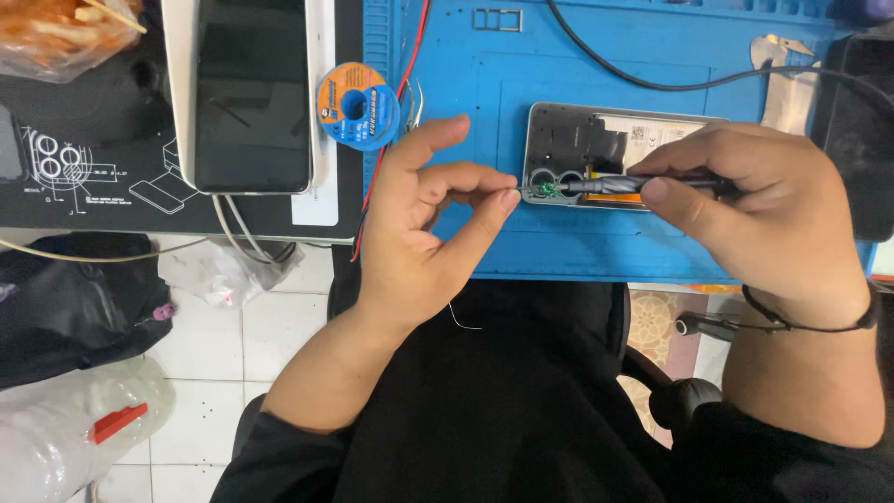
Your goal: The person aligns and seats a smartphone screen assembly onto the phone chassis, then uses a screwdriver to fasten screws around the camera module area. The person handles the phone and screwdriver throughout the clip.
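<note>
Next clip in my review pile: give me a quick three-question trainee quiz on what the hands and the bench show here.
1. True or false: the right hand holds a dark pen-shaped tool whose tip points at the opened phone.
2. What does the left hand pinch between thumb and forefinger?
A. a thin wire
B. a screwdriver
C. a coin
3. Fill in: the opened phone lies on a ____ work mat.

Key
1. True; the tip sits by the phone's left end.
2. A; the thin wire reaches toward the tool's tip.
3. Blue. A blue and orange spool rests at the mat's left edge.
</note>
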Tool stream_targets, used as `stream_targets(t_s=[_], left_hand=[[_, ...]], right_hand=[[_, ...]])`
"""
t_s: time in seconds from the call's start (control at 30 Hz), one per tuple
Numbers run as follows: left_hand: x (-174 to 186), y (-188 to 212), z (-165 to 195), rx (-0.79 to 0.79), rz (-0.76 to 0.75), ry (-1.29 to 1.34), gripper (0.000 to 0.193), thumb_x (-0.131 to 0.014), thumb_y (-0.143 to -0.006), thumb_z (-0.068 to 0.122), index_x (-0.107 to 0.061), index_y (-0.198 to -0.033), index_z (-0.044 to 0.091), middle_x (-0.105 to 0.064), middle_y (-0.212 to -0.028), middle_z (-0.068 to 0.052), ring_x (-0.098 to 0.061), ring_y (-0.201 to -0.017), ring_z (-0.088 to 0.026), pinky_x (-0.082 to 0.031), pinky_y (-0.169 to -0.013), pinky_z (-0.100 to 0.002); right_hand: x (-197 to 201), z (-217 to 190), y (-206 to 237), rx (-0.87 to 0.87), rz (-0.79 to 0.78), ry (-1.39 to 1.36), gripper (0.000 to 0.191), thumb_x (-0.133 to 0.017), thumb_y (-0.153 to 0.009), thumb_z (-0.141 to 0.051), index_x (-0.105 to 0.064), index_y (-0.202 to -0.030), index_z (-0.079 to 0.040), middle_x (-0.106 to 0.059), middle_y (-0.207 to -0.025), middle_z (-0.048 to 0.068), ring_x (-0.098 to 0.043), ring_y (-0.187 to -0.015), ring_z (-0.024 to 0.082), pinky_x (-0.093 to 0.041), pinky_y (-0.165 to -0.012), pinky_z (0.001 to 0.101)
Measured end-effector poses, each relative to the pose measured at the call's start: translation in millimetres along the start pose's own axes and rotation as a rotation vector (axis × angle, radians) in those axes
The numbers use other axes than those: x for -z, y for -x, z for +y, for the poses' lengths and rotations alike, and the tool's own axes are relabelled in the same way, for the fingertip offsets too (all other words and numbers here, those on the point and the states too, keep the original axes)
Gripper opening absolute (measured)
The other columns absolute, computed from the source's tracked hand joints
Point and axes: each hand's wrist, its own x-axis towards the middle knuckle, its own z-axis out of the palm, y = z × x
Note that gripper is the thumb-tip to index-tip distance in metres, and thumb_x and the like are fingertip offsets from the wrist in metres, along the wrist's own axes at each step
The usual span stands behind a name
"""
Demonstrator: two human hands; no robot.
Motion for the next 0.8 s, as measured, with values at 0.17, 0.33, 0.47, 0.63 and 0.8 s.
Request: stream_targets(t_s=[0.17,0.33,0.47,0.63,0.8], left_hand=[[0.2,1.9,3.1,0.019,-0.040,0.126,0.064,-0.076,-0.104,-0.011,-0.034,-0.148,0.006,-0.072,-0.106,-0.014,-0.074,-0.102,-0.018,-0.063,-0.097,-0.029],[-2.9,7.4,10.1,0.073,-0.082,0.293,0.069,-0.072,-0.105,-0.014,-0.029,-0.152,0.010,-0.073,-0.108,-0.016,-0.075,-0.105,-0.021,-0.064,-0.097,-0.033],[-1.3,14.9,15.4,0.136,-0.087,0.380,0.068,-0.069,-0.106,-0.015,-0.026,-0.151,0.011,-0.073,-0.110,-0.018,-0.077,-0.107,-0.024,-0.066,-0.100,-0.036],[-4.7,17.6,12.8,0.083,-0.106,0.409,0.060,-0.067,-0.106,-0.019,-0.032,-0.146,0.011,-0.073,-0.110,-0.020,-0.076,-0.106,-0.025,-0.065,-0.099,-0.038],[-9.8,20.3,13.1,0.129,-0.049,0.404,0.058,-0.066,-0.094,-0.023,-0.037,-0.134,0.008,-0.073,-0.108,-0.022,-0.076,-0.100,-0.028,-0.068,-0.093,-0.042]], right_hand=[[-3.4,4.9,17.2,-0.078,0.035,-0.160,0.014,-0.077,-0.095,-0.009,-0.073,-0.104,0.000,-0.073,-0.092,0.010,-0.067,-0.078,0.010,-0.052,-0.075,0.0229],[-24.0,14.9,34.0,-0.178,0.055,-0.396,0.015,-0.074,-0.093,-0.007,-0.072,-0.104,0.003,-0.074,-0.099,0.009,-0.066,-0.085,0.012,-0.052,-0.076,0.0231],[-43.7,19.5,43.9,-0.229,0.097,-0.750,0.014,-0.071,-0.098,-0.005,-0.070,-0.107,0.005,-0.073,-0.103,0.011,-0.065,-0.090,0.013,-0.052,-0.081,0.0239],[-45.5,25.9,55.9,-0.207,0.089,-0.690,0.014,-0.067,-0.101,-0.008,-0.070,-0.104,0.006,-0.072,-0.099,0.013,-0.064,-0.085,0.014,-0.051,-0.076,0.0250],[-47.4,32.3,64.1,-0.183,0.080,-0.673,0.020,-0.065,-0.107,-0.012,-0.069,-0.099,0.006,-0.071,-0.093,0.014,-0.062,-0.078,0.013,-0.051,-0.076,0.0261]])
